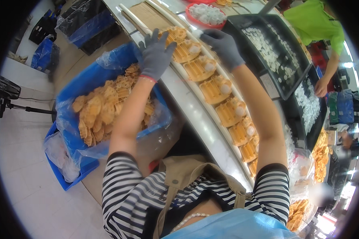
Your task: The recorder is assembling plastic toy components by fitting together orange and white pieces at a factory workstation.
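A row of orange plastic parts (200,67) lies along a rail track, several of them with a round, clear-white piece (226,88) on one end. My left hand (157,55), in a grey glove, has its fingers spread, with the tips at the side of the orange part (174,35) at the far end of the row. My right hand (223,44), gloved the same way, is beside that end, its fingers bent and drawn together. A whitish bit shows near its fingertips, but I cannot make out whether it is held.
At my left stands a blue crate (68,119) lined with clear plastic and heaped with orange parts (103,107). On the right, black trays (267,51) hold white round pieces. A red bowl (206,15) of clear pieces sits at the far end. Across the table, a person in a green shirt (313,22) reaches toward a tray.
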Demonstrator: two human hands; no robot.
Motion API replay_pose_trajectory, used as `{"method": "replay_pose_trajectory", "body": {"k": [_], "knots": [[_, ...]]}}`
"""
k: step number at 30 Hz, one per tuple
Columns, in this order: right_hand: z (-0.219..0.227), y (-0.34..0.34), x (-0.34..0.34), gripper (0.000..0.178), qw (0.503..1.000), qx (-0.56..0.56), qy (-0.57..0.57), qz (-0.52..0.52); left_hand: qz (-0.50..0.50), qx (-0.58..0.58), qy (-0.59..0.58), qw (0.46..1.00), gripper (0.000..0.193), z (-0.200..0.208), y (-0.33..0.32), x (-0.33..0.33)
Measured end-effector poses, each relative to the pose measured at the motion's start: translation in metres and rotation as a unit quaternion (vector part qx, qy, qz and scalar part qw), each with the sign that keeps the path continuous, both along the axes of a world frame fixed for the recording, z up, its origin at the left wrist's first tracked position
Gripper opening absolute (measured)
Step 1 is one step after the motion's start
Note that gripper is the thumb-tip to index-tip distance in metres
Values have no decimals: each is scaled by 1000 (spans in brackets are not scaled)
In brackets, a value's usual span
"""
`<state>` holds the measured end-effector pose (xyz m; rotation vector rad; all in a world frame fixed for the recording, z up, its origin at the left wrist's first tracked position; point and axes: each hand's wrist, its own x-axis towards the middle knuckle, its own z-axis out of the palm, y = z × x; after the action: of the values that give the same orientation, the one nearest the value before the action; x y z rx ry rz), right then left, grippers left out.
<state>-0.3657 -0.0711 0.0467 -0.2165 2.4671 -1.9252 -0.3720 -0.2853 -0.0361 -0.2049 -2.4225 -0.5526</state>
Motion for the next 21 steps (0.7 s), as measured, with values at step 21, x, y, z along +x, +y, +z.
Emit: {"method": "replay_pose_trajectory", "body": {"k": [21], "knots": [[-24,-56,-57,8,760,550,343,42,-10,-11,-62,998,50,-3,-1,-2]]}}
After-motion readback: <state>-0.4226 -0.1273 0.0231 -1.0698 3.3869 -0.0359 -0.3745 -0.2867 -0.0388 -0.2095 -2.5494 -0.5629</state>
